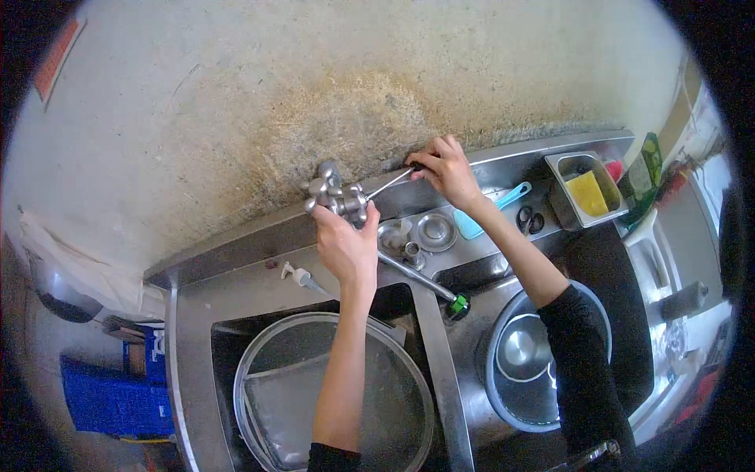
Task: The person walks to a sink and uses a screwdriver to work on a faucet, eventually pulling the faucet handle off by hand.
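Note:
A metal faucet [336,198] with knobbed handles stands out from the wall at the back of the sink. My left hand [346,248] is closed around its lower side, thumb and fingers against the metal. To the right, my right hand [447,173] pinches the dark handle of a screwdriver [391,183]. Its thin shaft slants down to the left, and its tip meets the faucet's right handle. Below, the spout [417,275] with a green end [459,306] reaches toward the sink divider. Part of the faucet body is hidden behind my left hand.
A round-rimmed strainer [244,354] fills the left basin. In the right one sits a large tub [494,370] with a metal bowl [522,348]. On the ledge lie a pump top [296,274], round metal lids [435,232], a blue brush [470,226] and a steel container [562,197] with a yellow sponge [587,194].

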Tool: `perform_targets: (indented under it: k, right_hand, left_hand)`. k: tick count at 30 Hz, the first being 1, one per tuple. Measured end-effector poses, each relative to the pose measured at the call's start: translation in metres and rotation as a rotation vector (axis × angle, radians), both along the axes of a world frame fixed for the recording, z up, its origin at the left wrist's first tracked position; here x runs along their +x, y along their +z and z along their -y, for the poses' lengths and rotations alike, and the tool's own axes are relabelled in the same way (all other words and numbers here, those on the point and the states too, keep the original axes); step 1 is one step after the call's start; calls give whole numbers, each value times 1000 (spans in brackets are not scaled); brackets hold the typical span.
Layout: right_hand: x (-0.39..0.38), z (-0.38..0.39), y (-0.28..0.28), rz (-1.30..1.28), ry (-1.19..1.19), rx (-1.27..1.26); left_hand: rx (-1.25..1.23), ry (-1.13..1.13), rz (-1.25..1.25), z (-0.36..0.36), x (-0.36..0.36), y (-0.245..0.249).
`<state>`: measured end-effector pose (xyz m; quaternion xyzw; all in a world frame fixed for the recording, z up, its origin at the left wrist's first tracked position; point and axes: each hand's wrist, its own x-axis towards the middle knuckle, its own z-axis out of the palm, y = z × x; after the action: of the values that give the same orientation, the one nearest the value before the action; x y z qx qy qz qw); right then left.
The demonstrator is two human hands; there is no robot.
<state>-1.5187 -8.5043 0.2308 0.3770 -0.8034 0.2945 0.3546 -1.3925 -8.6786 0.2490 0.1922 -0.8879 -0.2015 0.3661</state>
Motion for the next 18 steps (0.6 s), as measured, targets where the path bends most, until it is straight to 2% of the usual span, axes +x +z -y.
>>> perform_targets:
  k: [10,18]
  right_hand:
    - [0,0,5,-26,5,54]
    - [3,3,4,-17,2,22]
  left_hand:
    - [63,-48,-76,0,-2,-1]
    - [27,-30,-43,1,-2,1]
